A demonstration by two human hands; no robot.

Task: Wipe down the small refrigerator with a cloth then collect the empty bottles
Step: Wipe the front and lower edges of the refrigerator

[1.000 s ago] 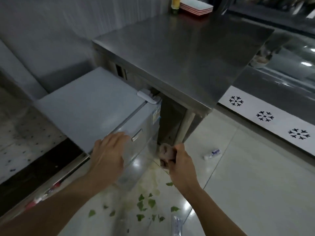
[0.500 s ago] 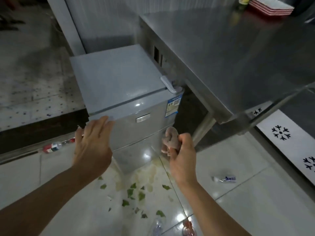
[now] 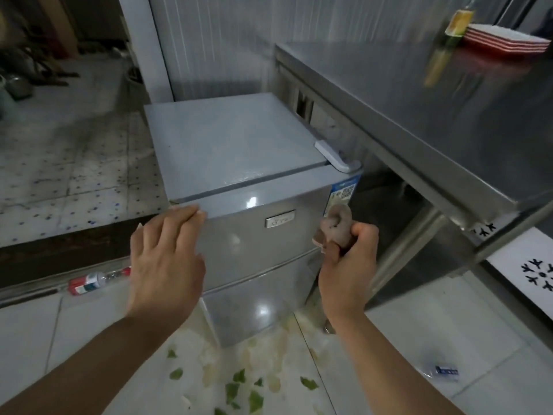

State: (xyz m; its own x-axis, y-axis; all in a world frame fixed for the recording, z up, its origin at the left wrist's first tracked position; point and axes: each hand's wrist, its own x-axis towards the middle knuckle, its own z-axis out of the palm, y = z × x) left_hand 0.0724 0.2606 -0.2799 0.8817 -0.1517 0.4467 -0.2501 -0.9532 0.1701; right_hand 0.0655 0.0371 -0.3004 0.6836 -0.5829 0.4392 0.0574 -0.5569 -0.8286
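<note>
No text legible. Fridge (image 3: 239,163): sticker (image 3: 344,191) w/ QR code at door's upper right, print too small; badge (image 3: 280,219) mid-frame, blurred. Bottle (image 3: 89,283) label, left of frame, unreadable; same for bottle (image 3: 443,371) lower right.

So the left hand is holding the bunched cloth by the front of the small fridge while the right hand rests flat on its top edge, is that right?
Not quite: the hands are swapped. In the head view the right hand grips the bunched cloth by the front of the small fridge, and the left hand rests flat, fingers on its top edge.
</note>
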